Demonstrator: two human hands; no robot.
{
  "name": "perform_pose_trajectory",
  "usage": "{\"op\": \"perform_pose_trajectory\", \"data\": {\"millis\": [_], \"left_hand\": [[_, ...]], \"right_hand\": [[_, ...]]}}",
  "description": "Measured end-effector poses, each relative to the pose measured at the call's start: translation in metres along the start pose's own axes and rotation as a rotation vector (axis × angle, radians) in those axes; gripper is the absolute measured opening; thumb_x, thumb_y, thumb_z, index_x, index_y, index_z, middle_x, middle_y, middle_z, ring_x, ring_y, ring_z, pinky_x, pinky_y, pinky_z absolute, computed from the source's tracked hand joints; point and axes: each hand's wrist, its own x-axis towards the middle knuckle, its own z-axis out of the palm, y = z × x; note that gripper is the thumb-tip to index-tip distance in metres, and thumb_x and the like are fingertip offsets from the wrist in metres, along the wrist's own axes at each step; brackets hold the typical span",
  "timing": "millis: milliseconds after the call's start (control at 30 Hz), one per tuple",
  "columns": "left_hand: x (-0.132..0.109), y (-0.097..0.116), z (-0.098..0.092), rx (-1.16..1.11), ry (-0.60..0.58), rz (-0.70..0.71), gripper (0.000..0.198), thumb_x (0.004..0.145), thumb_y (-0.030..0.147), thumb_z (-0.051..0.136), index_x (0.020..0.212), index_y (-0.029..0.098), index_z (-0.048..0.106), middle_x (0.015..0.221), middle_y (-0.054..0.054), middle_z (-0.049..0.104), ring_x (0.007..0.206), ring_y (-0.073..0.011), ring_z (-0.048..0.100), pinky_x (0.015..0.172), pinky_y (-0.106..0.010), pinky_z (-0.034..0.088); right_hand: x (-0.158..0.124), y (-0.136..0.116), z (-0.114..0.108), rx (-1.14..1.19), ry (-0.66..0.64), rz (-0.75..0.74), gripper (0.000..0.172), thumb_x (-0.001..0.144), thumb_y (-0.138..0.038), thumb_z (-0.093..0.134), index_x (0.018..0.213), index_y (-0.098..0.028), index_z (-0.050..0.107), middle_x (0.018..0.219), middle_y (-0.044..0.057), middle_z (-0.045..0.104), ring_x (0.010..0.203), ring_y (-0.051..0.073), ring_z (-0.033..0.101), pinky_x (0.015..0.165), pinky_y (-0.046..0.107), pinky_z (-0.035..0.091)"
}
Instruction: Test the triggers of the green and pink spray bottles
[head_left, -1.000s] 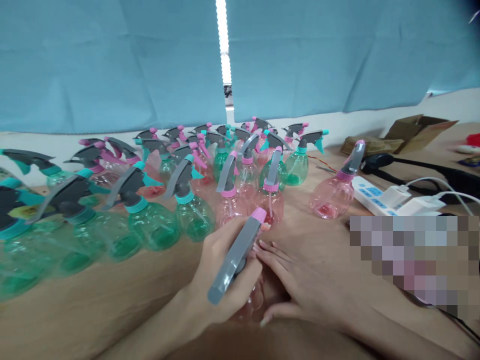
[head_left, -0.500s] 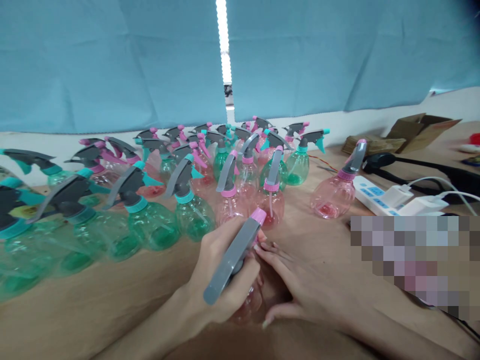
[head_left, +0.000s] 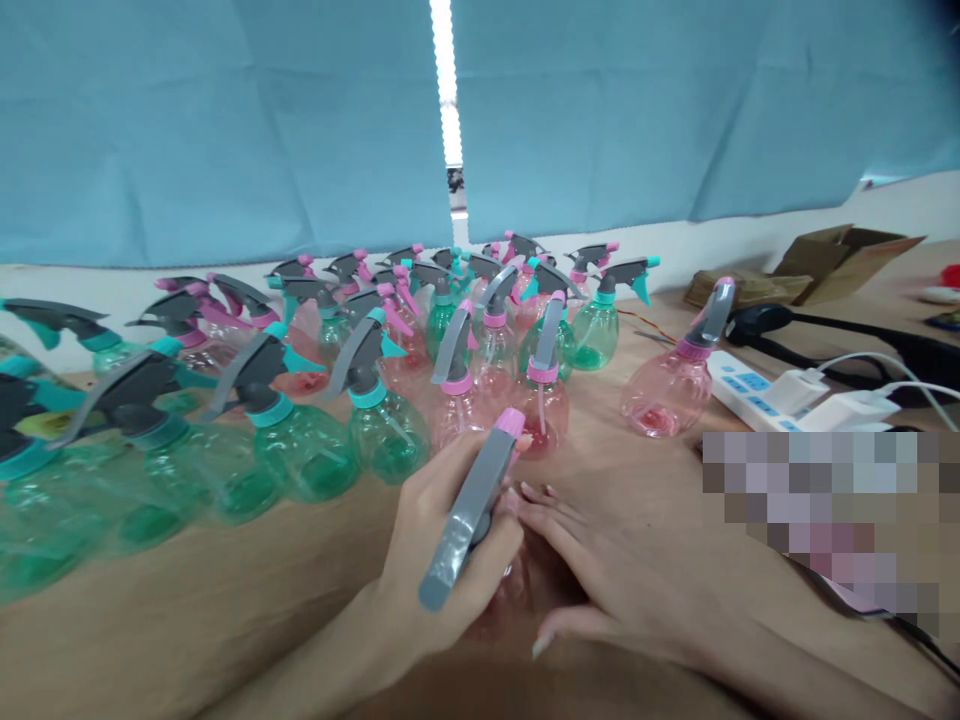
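Note:
A spray bottle point(head_left: 474, 505) with a grey head, pink nozzle and clear pink body stands in front of me. My left hand point(head_left: 435, 530) is wrapped around its neck, under the spray head, and its fingers hide the collar and trigger. To the right, my right hand point(head_left: 600, 560) lies low beside the bottle, fingers stretched out and thumb apart. Its fingertips come close to the left fingers; whether they touch the bottle I cannot tell. Just beyond the hands stand a pink spray bottle point(head_left: 544, 410) and a green spray bottle point(head_left: 390, 435).
Several more green and pink spray bottles point(head_left: 304, 450) crowd the left and back of the wooden table point(head_left: 247, 600). On the right are a lone pink spray bottle point(head_left: 667, 390), a white power strip point(head_left: 750, 390) with plugs, black headphones point(head_left: 847, 340) and an open cardboard box point(head_left: 840, 265).
The held bottle's spray head has turned slightly, its nozzle shifting left and its rear end right. My left fingers have moved a little with it; the right hand has barely moved.

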Motion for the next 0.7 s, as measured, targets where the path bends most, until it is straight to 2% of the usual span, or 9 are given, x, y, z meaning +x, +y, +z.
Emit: {"op": "perform_pose_trajectory", "data": {"millis": [100, 200, 400, 567, 700], "left_hand": [[-0.0007, 0.0009, 0.0005, 0.008, -0.017, 0.011, 0.020, 0.080, 0.014, 0.050, 0.096, 0.024, 0.054, 0.079, 0.001, 0.060, 0.065, -0.0139, 0.058, 0.057, -0.026, 0.049], [-0.0010, 0.0019, 0.0000, 0.004, -0.034, -0.023, 0.012, 0.083, 0.017, 0.050, 0.092, 0.023, 0.055, 0.077, 0.001, 0.059, 0.066, -0.0146, 0.058, 0.058, -0.027, 0.049], [-0.0008, -0.0017, 0.0003, -0.003, -0.044, 0.005, 0.026, 0.081, 0.015, 0.051, 0.105, 0.025, 0.056, 0.080, 0.000, 0.059, 0.071, -0.0162, 0.060, 0.066, -0.030, 0.053], [-0.0009, -0.0035, 0.0000, -0.005, -0.040, 0.025, 0.026, 0.083, 0.016, 0.051, 0.108, 0.024, 0.055, 0.081, 0.000, 0.059, 0.073, -0.0166, 0.060, 0.067, -0.031, 0.053], [-0.0013, -0.0008, -0.0005, -0.028, -0.057, -0.027, 0.024, 0.083, 0.019, 0.051, 0.106, 0.024, 0.056, 0.082, 0.000, 0.059, 0.072, -0.0164, 0.060, 0.071, -0.031, 0.053]], "right_hand": [[0.0025, -0.0010, -0.0038, 0.017, -0.075, 0.017, 0.091, 0.082, -0.071, 0.047, 0.145, -0.007, 0.033, 0.148, 0.020, 0.036, 0.138, 0.031, 0.031, 0.111, 0.048, 0.029], [0.0033, 0.0010, -0.0022, 0.013, -0.089, 0.000, 0.083, 0.084, -0.068, 0.046, 0.145, -0.011, 0.035, 0.149, 0.016, 0.037, 0.140, 0.028, 0.027, 0.115, 0.047, 0.024], [0.0032, 0.0016, -0.0001, -0.013, -0.115, 0.004, 0.081, 0.083, -0.067, 0.049, 0.144, -0.014, 0.038, 0.151, 0.015, 0.032, 0.141, 0.030, 0.024, 0.115, 0.050, 0.022], [0.0050, -0.0013, -0.0053, -0.010, -0.155, 0.021, 0.080, 0.084, -0.067, 0.048, 0.141, -0.011, 0.042, 0.150, 0.017, 0.031, 0.141, 0.031, 0.024, 0.114, 0.050, 0.023], [0.0047, -0.0015, -0.0054, -0.029, -0.144, 0.018, 0.079, 0.084, -0.067, 0.047, 0.141, -0.012, 0.042, 0.150, 0.016, 0.031, 0.141, 0.030, 0.024, 0.114, 0.051, 0.023]]}}
